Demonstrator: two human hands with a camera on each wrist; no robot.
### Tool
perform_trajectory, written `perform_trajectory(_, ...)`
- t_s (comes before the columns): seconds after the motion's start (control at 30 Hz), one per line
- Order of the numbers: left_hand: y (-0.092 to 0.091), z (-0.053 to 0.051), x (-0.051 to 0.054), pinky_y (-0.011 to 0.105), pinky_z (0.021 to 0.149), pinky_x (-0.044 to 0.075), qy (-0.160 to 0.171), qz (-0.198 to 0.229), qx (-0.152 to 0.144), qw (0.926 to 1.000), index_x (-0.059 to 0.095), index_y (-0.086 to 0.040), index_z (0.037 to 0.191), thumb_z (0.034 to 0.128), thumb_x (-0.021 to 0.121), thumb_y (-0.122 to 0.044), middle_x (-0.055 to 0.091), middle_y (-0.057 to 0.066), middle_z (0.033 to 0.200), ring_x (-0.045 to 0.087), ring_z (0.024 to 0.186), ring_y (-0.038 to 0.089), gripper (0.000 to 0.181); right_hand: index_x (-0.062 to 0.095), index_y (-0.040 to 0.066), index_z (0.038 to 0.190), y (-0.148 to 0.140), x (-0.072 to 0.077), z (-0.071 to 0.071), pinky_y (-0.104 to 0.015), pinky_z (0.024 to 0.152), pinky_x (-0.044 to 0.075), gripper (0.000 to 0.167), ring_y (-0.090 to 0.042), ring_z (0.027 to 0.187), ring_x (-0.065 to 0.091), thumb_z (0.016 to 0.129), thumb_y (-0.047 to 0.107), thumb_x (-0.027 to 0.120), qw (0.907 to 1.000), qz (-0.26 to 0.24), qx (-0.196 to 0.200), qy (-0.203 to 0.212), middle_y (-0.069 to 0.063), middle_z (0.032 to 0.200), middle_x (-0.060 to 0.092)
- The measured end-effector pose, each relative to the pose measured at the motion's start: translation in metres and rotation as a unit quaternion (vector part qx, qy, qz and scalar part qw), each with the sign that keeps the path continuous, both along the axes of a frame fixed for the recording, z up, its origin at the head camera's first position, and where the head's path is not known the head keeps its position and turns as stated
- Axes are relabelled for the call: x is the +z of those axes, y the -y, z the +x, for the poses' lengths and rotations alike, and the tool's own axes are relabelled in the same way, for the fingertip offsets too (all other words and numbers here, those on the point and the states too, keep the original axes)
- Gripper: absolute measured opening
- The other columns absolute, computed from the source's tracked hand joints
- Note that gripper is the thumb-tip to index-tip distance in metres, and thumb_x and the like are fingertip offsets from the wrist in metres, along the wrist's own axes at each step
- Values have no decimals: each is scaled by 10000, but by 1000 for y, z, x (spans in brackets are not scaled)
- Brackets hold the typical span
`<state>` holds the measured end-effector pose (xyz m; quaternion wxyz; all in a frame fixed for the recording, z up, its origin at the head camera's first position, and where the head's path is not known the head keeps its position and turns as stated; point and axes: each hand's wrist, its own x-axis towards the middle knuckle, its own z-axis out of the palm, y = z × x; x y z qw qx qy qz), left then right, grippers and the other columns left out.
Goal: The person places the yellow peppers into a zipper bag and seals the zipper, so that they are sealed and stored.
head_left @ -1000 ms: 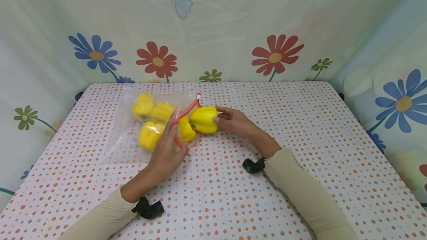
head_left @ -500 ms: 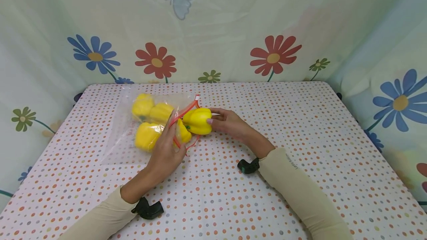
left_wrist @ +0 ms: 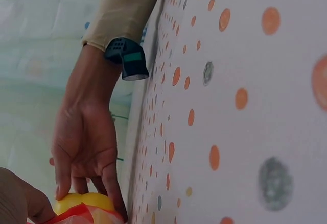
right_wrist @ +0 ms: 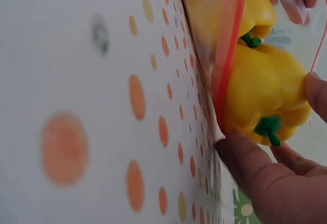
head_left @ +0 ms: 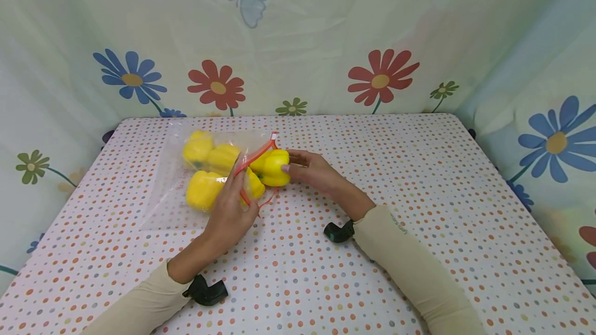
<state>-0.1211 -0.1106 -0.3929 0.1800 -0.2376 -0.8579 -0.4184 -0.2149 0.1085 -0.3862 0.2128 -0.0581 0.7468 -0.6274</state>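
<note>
A clear plastic zip bag (head_left: 160,206) with a red edge lies on the table, its mouth to the right. Several yellow bell peppers (head_left: 202,190) show through the plastic. My left hand (head_left: 230,216) holds the bag at its mouth, partly hiding the peppers behind it. With thumb and fingers, my right hand (head_left: 316,172) grips another yellow bell pepper (head_left: 279,165), which sits partly inside the mouth. In the right wrist view this bell pepper (right_wrist: 265,86) has a green stem and touches the red edge (right_wrist: 230,55); a second pepper (right_wrist: 258,9) sits beyond it.
A white tablecloth (head_left: 298,283) with coloured dots covers the table. Flowered curtains (head_left: 298,40) hang behind it and at both sides. Dark cameras (head_left: 205,291) are strapped to both wrists over beige sleeves.
My right hand has moved left, carrying the bell pepper into the bag's mouth. The left hand has stayed at the mouth, nearly still.
</note>
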Motion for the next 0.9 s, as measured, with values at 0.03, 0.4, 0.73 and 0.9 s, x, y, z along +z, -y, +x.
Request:
perform_trajectory(0.03,0,0,0,379,1120,252,24,17,-9,10000,264,76,1488,768,643,149,142,67,1609,294,1394,219,817,420,156,1473,1,0,0,-339,948,482,648,-225,1203,525,902,266,706,10000,38,-30,-24,-61,1391,485)
perform_trajectory(0.4,0,0,1,357,1115,267,189,192,15,9996,236,36,1511,766,653,161,155,70,1604,339,1356,228,863,445,124,1463,12,-3,-3,-330,901,508,610,-231,1021,590,920,284,673,9995,37,-316,41,-109,1208,557)
perform_trajectory(0.73,-1,-2,0,358,1111,283,166,140,110,9997,295,51,1479,764,672,148,158,62,1603,351,1337,209,814,519,12,1375,1,-2,-8,-345,931,495,390,-260,1096,620,1026,184,499,9939,-807,-697,294,-128,1255,608)
perform_trajectory(0.9,0,-2,0,360,1106,288,92,201,86,9997,263,43,1499,752,661,166,181,80,1597,372,1321,239,855,531,-47,1344,-6,-1,-9,-372,943,485,367,-299,1139,606,1051,136,406,9868,-1478,-440,504,-170,1272,607)
